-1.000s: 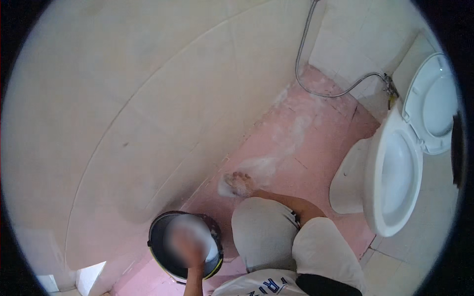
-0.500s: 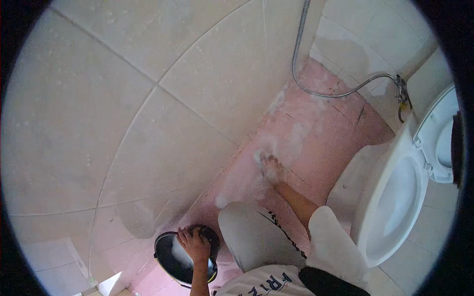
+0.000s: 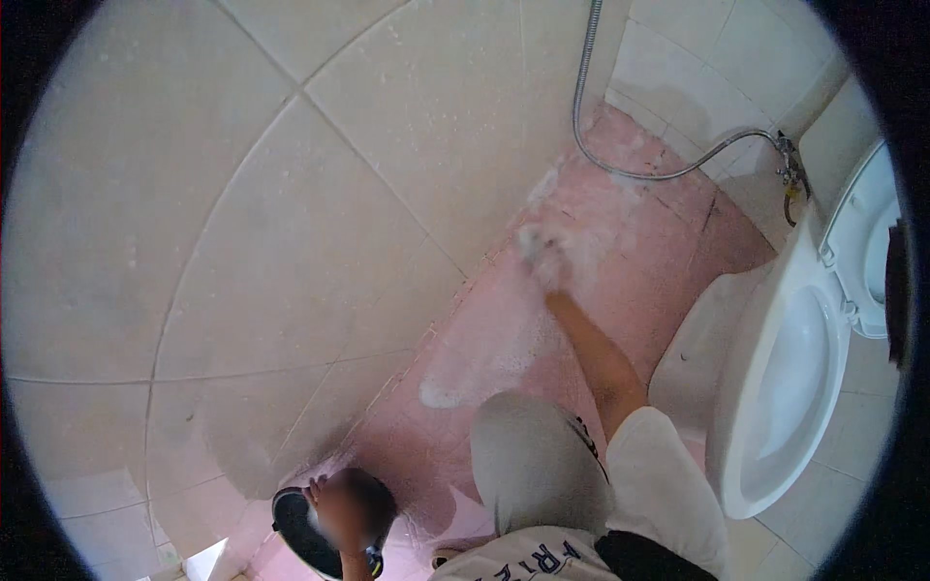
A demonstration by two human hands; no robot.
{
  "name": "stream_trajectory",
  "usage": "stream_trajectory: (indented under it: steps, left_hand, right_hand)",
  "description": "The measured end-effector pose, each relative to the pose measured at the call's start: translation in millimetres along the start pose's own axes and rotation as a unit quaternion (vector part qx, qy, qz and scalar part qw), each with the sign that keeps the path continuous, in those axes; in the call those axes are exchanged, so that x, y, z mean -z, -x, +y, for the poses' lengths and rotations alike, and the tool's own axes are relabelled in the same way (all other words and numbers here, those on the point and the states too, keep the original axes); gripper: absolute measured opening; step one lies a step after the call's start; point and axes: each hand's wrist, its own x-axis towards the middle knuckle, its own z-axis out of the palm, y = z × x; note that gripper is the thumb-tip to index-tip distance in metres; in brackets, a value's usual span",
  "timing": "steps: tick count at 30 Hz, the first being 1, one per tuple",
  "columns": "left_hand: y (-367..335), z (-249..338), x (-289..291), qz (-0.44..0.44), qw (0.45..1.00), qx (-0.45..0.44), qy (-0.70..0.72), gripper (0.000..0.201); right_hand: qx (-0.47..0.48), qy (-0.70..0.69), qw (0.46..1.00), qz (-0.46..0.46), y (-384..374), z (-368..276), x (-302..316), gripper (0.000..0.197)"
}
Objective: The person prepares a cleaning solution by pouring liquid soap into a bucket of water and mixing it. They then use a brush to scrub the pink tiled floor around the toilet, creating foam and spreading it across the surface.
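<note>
A black bucket [image 3: 298, 535] stands on the wet pink floor at the lower left, beside the wall. My left hand [image 3: 341, 508] is over its mouth, fingers toward the far rim. Part of that hand is blurred, so its grip does not show clearly. My right arm reaches forward, and my right hand [image 3: 545, 263] is low at the pink tiled floor [image 3: 635, 290], near the foot of the wall. Motion smears its fingers. White foam [image 3: 531, 237] lies at the fingertips; anything under the palm is hidden.
A large beige tiled wall [image 3: 281, 242] runs along the left. A white toilet [image 3: 775, 416] with raised seat stands on the right. At the back, a metal shower hose [image 3: 639, 176] loops down to a wall valve [image 3: 790, 160]. My bent knee [image 3: 538, 460] is between my arms.
My right hand has moved forward along the floor, and the foam there is spread differently. The bucket and my left hand appear lower and further left as the view shifts.
</note>
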Motion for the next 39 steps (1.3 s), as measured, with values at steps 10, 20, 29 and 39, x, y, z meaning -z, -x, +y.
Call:
stream_trajectory:
  steps: [10, 20, 29, 39]
  left_hand:
    - [-53.9, 111.8, -93.9, -0.148, 0.961, -0.147, 0.18, 0.108]
    - [-76.3, 196.7, -158.8, -0.224, 0.927, -0.253, 0.164, 0.152]
    - [-58.7, 143.8, -154.2, -0.261, 0.926, -0.177, 0.208, 0.154]
    - [-58.4, 158.9, -165.9, -0.232, 0.942, -0.197, 0.144, 0.153]
  right_hand:
    - [0.239, 0.138, 0.938, -0.209, 164.6, -55.3, -114.1, 0.05]
    - [0.152, 0.242, 0.956, -0.067, 96.3, -1.3, -52.8, 0.046]
    - [0.03, 0.203, 0.973, -0.107, 69.1, -120.8, -28.3, 0.043]
    - [0.342, 0.217, 0.902, -0.151, 185.8, -107.7, -88.4, 0.064]
